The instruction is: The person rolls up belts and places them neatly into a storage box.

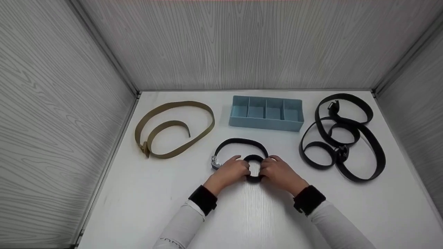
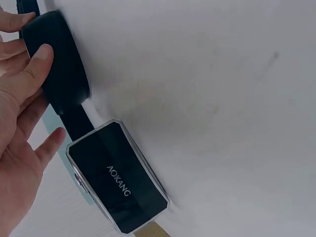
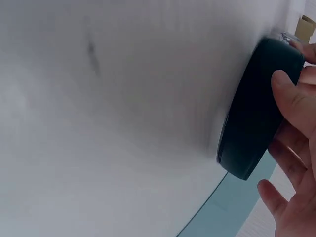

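Note:
A black belt (image 1: 241, 140) stands on its edge before me, one part wound into a small round coil (image 1: 254, 179) and the rest curving behind in a wide loop. My left hand (image 1: 232, 171) grips the coil's left side, the thumb on its outer face in the left wrist view. From the other side my right hand (image 1: 282, 174) holds the coil, its thumb also pressed on the outside. The belt's silver-edged buckle (image 2: 118, 177), lettered AOKANG, sits left of the left hand. Fingers partly hide the coil's sides.
A blue tray with four open compartments (image 1: 264, 123) stands behind the belt. To the left, a tan belt (image 1: 180, 152) lies loosely looped. Two tangled black belts (image 1: 379, 152) lie at right. Wood-patterned panels (image 1: 221, 45) border the white table (image 1: 148, 207).

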Demonstrator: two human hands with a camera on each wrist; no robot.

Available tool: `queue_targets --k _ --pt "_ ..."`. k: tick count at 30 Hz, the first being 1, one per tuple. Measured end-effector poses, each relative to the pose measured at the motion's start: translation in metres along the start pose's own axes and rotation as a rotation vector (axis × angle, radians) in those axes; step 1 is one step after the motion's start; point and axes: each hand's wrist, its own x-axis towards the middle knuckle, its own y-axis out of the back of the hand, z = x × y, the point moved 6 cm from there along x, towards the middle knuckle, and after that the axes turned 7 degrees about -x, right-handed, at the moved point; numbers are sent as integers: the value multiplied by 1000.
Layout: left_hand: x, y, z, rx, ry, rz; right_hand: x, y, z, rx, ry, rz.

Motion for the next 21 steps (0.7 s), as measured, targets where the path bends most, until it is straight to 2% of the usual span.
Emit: queue_targets --k 4,11,17,21 --pt "-1 0 1 58 33 -1 1 -2 -3 4 -16 30" --pt "1 1 13 58 51 28 5 -3 -14 49 -18 67" --pt "-5 2 10 4 20 10 1 0 -6 106 -13 -8" --pt "-8 4 2 -35 -16 13 -3 2 4 121 19 7"
